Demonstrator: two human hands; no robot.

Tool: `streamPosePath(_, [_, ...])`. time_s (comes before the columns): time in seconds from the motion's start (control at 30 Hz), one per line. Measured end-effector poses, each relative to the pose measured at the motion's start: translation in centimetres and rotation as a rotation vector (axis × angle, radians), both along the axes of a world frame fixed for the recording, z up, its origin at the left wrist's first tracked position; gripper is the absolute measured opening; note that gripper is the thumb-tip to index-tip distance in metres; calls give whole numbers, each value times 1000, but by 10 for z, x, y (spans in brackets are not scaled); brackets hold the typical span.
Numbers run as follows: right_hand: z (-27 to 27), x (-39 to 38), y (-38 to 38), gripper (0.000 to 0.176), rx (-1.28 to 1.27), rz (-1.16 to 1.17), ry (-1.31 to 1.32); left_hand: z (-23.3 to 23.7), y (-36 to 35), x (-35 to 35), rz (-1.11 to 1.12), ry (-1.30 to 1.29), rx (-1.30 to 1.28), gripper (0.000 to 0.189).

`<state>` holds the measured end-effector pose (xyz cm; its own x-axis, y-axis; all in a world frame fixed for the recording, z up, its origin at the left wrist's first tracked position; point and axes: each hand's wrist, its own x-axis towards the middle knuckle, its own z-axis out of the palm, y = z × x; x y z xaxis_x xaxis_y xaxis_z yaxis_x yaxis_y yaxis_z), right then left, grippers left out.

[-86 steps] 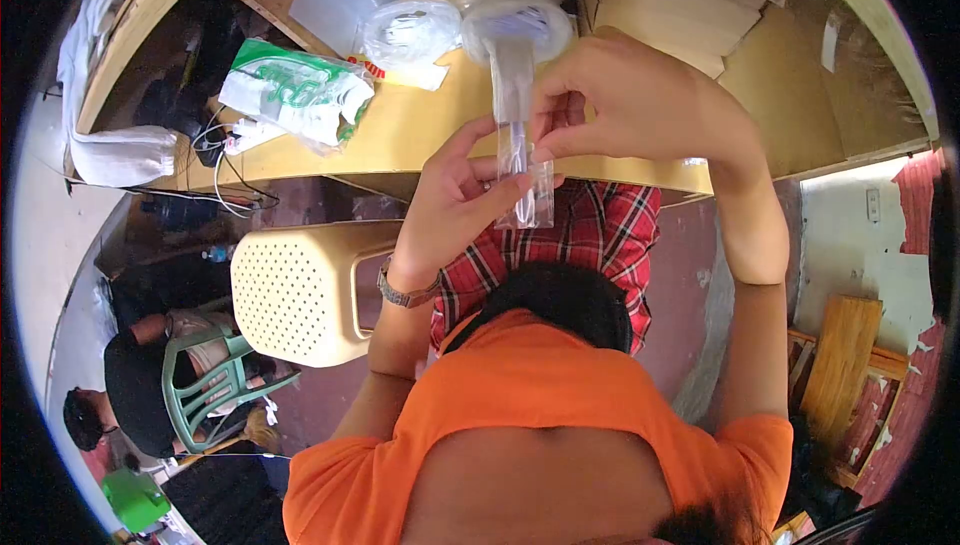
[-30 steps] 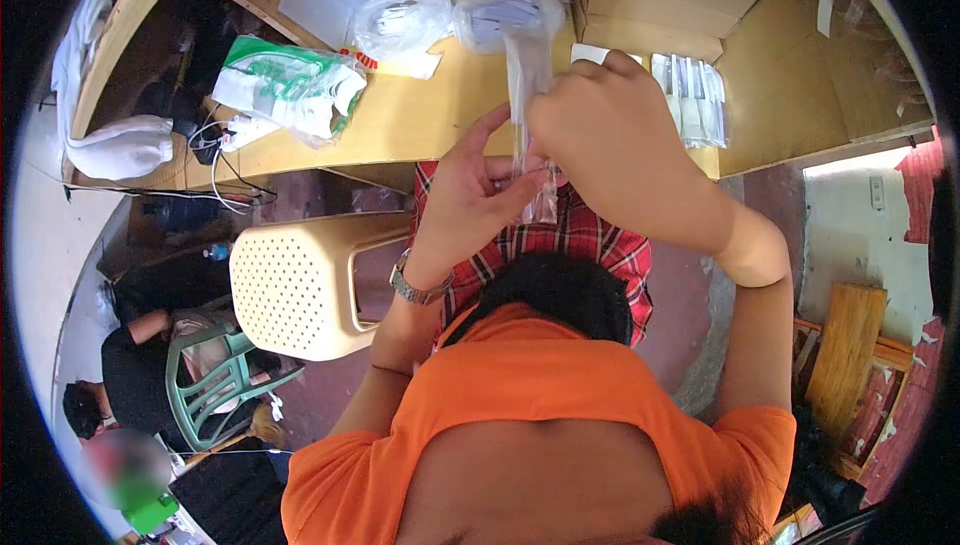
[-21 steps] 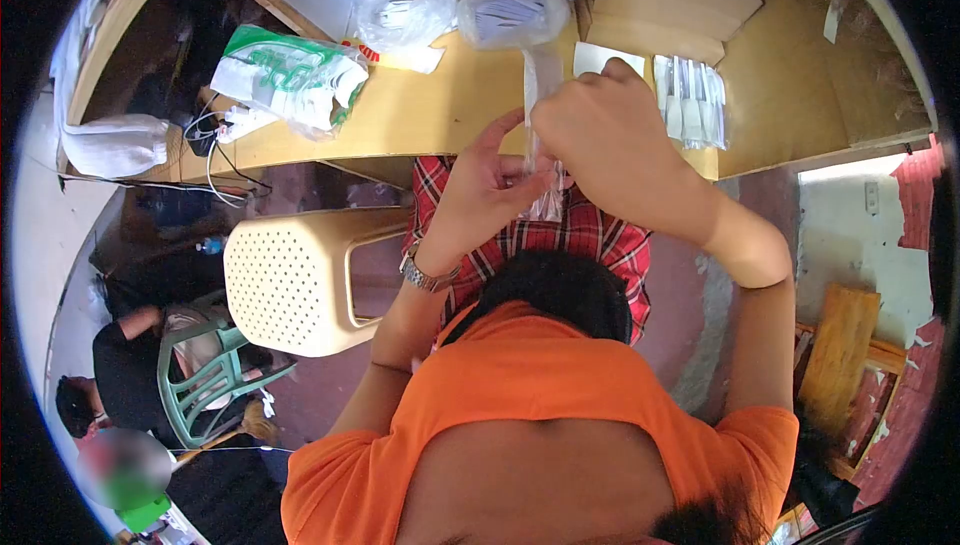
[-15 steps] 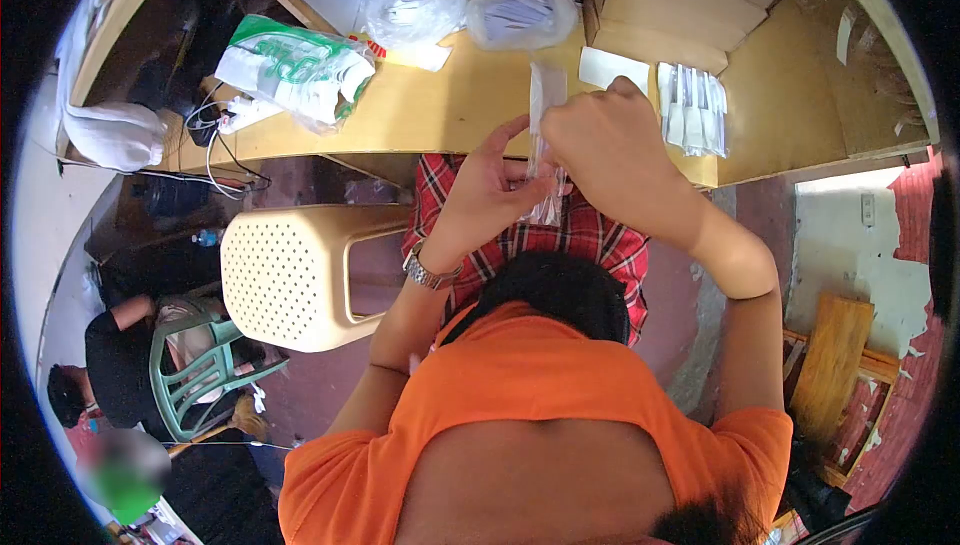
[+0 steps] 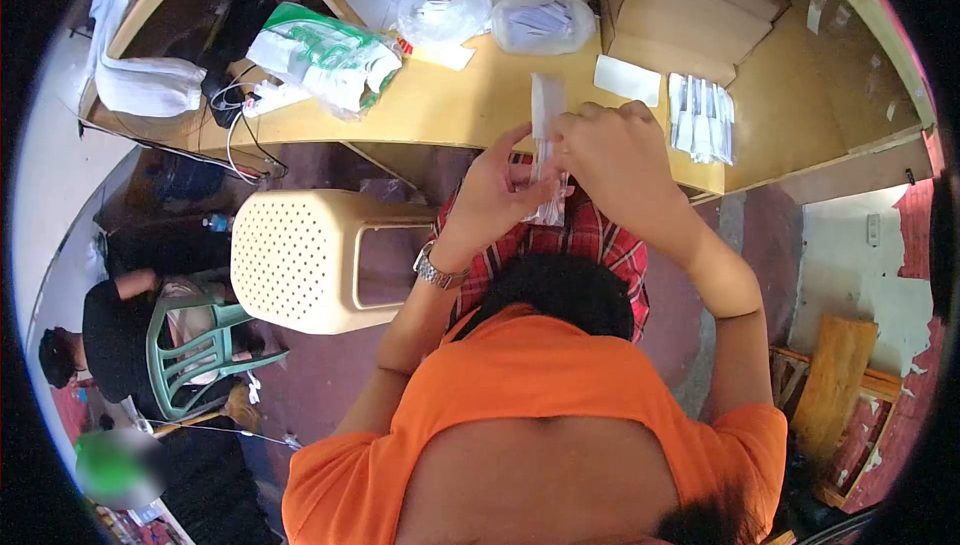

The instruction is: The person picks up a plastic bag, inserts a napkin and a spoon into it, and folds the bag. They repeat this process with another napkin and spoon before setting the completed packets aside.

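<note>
A narrow clear plastic sleeve [image 5: 547, 105] with something white inside stands out in front of my lap, its top over the table edge. My left hand [image 5: 497, 185], wearing a metal watch, is closed on the sleeve's lower part from the left side. From the right, my right hand [image 5: 622, 160] pinches at the sleeve's side with bent fingers, its fingertips partly hidden behind the knuckles. Similar filled sleeves [image 5: 700, 125] lie in a row on the table to the right, beside a blank white card [image 5: 627, 80].
Two plastic bags of white pieces, a left bag [image 5: 445, 13] and a right bag [image 5: 543, 25], sit at the back of the table [image 5: 430, 110]. A green-and-white bag [image 5: 325, 60] lies left, near cables. Cardboard [image 5: 690, 10] stands behind. A cream stool [image 5: 300, 260] is at my left; another person [image 5: 115, 345] sits beyond.
My right hand has come down slightly toward my body, knuckles lower, still at the sleeve. My left hand keeps its hold. The camera view has shifted a little.
</note>
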<state>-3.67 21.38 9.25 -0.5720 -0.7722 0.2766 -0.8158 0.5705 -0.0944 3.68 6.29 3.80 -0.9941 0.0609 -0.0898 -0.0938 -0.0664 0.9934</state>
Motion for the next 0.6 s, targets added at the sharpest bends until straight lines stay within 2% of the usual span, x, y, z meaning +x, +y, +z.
streamPosePath(0.07, [-7, 2, 1, 25, 11, -19, 44, -3, 0, 3, 11, 11, 31, 67])
streamPosePath(0.17, [1, 10, -6, 60, 22, -140, -96, -11, -1, 9, -16, 1, 68, 67])
streamPosePath(0.27, [-7, 4, -5, 86, -67, -106, -128, -13, -6, 8, -39, -46, 23, 69])
streamPosePath(0.47, [-10, -16, -11, 100, -164, -99, -122, -10, -12, 4, -93, -59, 91, 71])
streamPosePath(0.6, [1, -36, -17, 103, -214, -112, -262, -10, -16, 1, -109, -48, 186, 72])
